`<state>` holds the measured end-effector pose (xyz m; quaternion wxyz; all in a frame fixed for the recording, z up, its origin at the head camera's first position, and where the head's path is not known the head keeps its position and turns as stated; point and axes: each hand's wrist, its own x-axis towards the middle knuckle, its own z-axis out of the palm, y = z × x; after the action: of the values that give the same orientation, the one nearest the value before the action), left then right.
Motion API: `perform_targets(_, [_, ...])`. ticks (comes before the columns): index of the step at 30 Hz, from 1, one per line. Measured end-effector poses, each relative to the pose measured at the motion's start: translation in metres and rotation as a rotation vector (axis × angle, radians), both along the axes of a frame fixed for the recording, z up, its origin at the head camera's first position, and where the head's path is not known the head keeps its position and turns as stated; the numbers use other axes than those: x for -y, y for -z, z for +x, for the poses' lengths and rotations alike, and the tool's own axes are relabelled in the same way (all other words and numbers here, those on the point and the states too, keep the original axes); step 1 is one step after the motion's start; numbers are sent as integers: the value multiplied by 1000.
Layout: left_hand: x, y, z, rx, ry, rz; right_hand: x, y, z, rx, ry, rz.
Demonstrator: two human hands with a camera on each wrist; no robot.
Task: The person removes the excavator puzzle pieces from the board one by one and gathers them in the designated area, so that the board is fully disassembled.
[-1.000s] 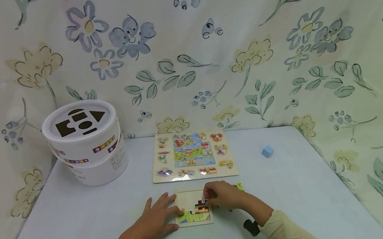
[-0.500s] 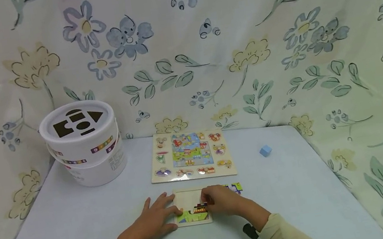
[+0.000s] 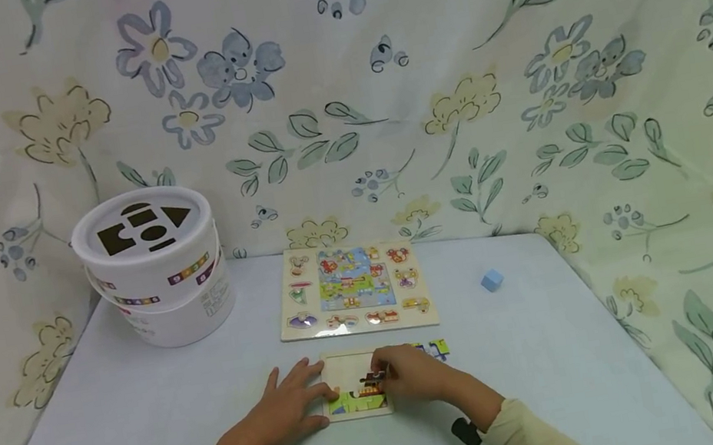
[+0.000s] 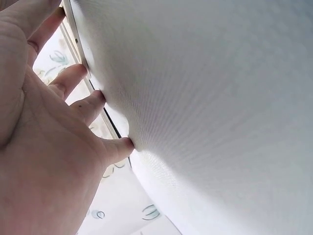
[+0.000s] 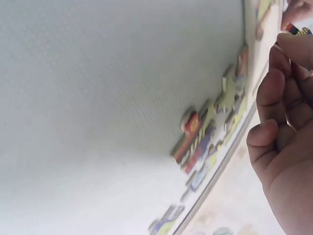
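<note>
A small wooden puzzle tray [image 3: 345, 368] lies near the table's front middle, with joined green puzzle pieces [image 3: 355, 401] along its lower part. My left hand [image 3: 293, 404] rests at the tray's left side, its fingers spread; in the left wrist view fingertips [image 4: 78, 71] meet the table and the tray's edge. Over the tray's right side, my right hand [image 3: 415, 373] pinches a dark puzzle piece [image 3: 374, 377] between thumb and fingers. That puzzle piece [image 5: 293, 29] shows partly at the fingertips in the right wrist view. My right hand hides the tray's right edge.
Several loose puzzle pieces [image 3: 434, 349] lie right of the tray, also partly behind the right hand. Behind it lies a larger picture puzzle board [image 3: 289, 326]. A white bucket [image 3: 163, 284] with shape holes stands back left, and a blue cube [image 3: 492, 280] sits to the right.
My right hand has shifted slightly down and left with the dark piece over the tray, uncovering more loose pieces behind it. The left hand keeps its place at the tray.
</note>
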<state>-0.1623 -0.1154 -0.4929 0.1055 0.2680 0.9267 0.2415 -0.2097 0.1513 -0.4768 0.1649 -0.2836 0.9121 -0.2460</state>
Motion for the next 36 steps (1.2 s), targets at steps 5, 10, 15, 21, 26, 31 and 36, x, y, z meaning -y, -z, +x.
perform_targets(5, [-1,0,0,12,-6,-2,-26,-8,-8,84,53,-82])
perform_targets(10, [-1,-1,0,13,-17,-3,-70,-13,-14,163,129,-100])
perform_targets(15, [1,-1,1,11,-23,-16,-105,-10,-8,267,148,-98])
perform_targets(21, [0,-1,-1,38,-26,7,-118,-7,-3,330,156,-121])
perform_targets(26, [1,-1,-2,56,-29,16,-117,-7,-4,304,148,-107])
perform_targets(31, [1,2,-2,58,-30,15,-116,-6,-3,289,149,-85])
perform_targets(36, [2,2,-2,52,-22,10,-117,-6,-3,295,167,-73])
